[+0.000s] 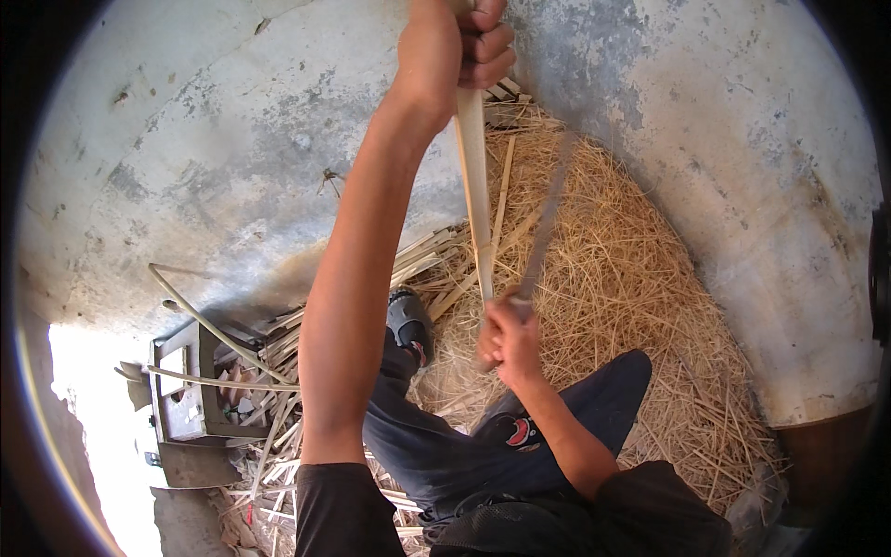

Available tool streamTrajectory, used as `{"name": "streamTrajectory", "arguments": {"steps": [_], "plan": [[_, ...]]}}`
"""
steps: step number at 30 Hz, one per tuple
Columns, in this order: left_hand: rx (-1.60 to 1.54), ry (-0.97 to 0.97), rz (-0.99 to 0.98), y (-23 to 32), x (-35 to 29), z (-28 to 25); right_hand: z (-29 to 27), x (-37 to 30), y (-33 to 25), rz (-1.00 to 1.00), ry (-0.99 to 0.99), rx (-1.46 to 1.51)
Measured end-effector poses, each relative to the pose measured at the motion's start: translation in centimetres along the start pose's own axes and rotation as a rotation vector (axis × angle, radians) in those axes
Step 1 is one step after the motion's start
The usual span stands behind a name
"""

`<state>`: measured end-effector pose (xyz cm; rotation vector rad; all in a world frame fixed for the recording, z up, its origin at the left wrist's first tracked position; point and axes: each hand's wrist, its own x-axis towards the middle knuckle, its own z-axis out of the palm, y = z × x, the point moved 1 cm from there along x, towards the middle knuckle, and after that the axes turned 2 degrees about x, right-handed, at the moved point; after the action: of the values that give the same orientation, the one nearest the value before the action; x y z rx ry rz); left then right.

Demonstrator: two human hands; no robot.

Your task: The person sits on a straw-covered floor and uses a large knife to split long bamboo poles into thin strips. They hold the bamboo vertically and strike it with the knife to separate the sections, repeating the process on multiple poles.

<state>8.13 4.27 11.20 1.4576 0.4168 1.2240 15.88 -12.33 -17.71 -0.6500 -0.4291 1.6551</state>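
Observation:
High up in the head view, my left hand (475,51) is closed around the upper part of a long, pale strip of split bamboo (474,176). The strip hangs down nearly upright and narrows toward my right hand. My right hand (510,339) is wrapped around the handle of a long knife (546,223), whose dark, narrow blade points up and slightly right. Motion blurs the blade. It stands to the right of the strip, apart from it higher up. Whether the strip's lower end touches my right hand, I cannot tell.
A large heap of straw-like shavings (622,251) covers the floor ahead and right, against worn plaster walls (232,121). Split strips (432,255) lie near my shoe (408,325). At left stands a box-like metal case (186,381) with bent canes (218,320) across it.

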Motion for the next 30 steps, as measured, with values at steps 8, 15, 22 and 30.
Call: {"name": "streamTrajectory", "arguments": {"steps": [8,15,22,30], "plan": [[-0.070,-0.131,-0.024,0.7,-1.1,-3.3,1.9,-1.0,-5.5,0.103,-0.056,-0.021],[-0.154,-0.284,-0.064,0.0,-0.2,-2.0,0.6,-0.4,-0.4,0.076,0.026,-0.096],[-0.104,-0.161,-0.056,0.8,-0.8,-3.5,2.0,-1.7,-4.6,0.220,-0.077,-0.112],[-0.176,-0.255,-0.117,0.6,-0.5,-1.1,-1.7,0.3,0.2,0.439,-0.018,-0.016]]}}
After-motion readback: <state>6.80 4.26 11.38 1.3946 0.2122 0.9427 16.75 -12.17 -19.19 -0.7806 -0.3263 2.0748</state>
